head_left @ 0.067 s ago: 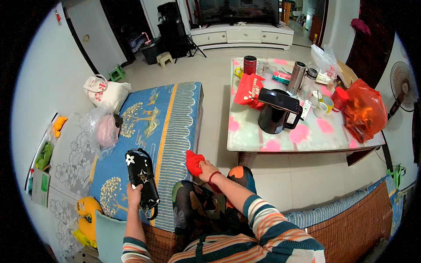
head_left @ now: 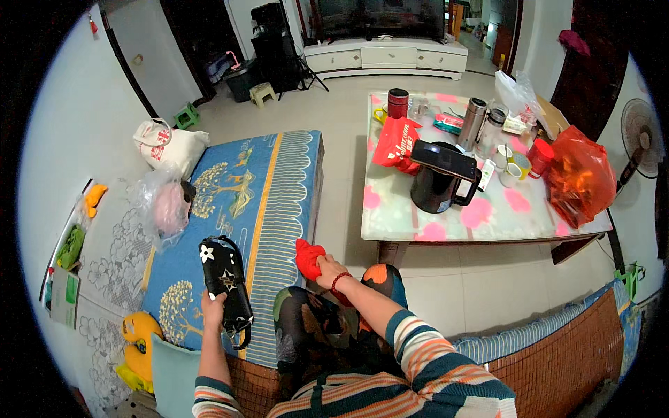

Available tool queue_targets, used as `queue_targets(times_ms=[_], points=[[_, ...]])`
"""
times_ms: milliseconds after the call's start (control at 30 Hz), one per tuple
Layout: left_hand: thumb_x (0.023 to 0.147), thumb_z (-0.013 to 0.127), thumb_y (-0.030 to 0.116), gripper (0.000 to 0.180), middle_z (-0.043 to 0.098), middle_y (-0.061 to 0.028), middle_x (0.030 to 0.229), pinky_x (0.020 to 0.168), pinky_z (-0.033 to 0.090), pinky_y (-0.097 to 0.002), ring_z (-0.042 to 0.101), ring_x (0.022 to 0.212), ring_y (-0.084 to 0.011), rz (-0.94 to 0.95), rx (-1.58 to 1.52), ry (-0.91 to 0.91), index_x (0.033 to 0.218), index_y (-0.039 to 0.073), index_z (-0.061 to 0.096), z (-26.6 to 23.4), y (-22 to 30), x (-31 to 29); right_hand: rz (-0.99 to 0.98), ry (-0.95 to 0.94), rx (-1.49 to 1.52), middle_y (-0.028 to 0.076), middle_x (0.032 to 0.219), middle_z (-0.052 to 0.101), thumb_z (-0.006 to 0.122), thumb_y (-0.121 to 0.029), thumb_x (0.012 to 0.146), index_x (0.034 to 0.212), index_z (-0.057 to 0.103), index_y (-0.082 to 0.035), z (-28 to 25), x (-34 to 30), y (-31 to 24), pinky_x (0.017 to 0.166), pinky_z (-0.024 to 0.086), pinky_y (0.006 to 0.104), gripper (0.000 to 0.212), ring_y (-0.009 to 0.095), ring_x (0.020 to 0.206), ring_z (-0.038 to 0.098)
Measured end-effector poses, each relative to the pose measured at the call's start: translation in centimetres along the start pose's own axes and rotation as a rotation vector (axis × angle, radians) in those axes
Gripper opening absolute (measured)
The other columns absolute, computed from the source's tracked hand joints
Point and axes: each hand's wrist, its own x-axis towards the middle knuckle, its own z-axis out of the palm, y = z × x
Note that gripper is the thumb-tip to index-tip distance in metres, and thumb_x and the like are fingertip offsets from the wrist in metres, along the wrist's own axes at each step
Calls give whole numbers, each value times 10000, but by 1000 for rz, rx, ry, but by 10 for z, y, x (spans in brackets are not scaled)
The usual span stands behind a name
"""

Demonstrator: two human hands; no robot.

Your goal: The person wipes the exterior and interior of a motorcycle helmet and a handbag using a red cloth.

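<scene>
Near the knees [head_left: 383, 279], right hand [head_left: 329, 272] is pinching a bunched red cloth [head_left: 308, 259] between curled fingers. Left hand [head_left: 213, 308] is gripping a black patterned bag [head_left: 228, 282] by its left edge, thumb on top, other fingers hidden. Bag is showing over the blue cover [head_left: 263, 223], contact unclear; cloth is showing at the cover's striped edge.

The black bag [head_left: 227, 282] looks like smooth leather with a slight shine, the red cloth [head_left: 309, 259] is matt and wrinkled, the seat cover [head_left: 259, 251] is of matt fabric, the flask [head_left: 472, 125] is of shiny metal, and the red bag [head_left: 578, 177] is of thin, glossy plastic.
</scene>
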Motion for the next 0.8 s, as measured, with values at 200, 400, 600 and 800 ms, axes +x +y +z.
queue_targets(times_ms=[200,400,600,800], points=[[800,566,4,364,650,-107,971,689,551,-393,660,819,-245,-135,-283,23,1164,-2,557,11,5,12,-31,19,24,209,1257,465,604,-151,760,1163,478,-69,3,4,-1,950,450,462,431,421,1110,535],[866,605,32,721,502,-161,1316,860,510,-423,561,1130,-299,-159,-466,102,1487,71,240,44,14,12,-18,-6,20,207,1257,459,610,-157,772,1167,474,-64,-7,-2,-6,957,446,458,428,415,1127,527],[881,576,30,786,413,-184,1438,964,445,-384,496,1238,-285,12,-119,-64,1545,116,164,31,56,-19,-28,-29,-9,202,1264,455,608,-144,784,1190,471,-64,-5,1,-8,974,441,452,437,406,1149,521],[750,509,-121,746,428,-192,1441,951,480,-403,531,1207,-350,390,701,-345,1441,149,429,-27,77,-4,-77,17,-8,213,1263,456,594,-163,783,1212,470,-67,9,10,-2,933,462,502,456,431,1114,540]])
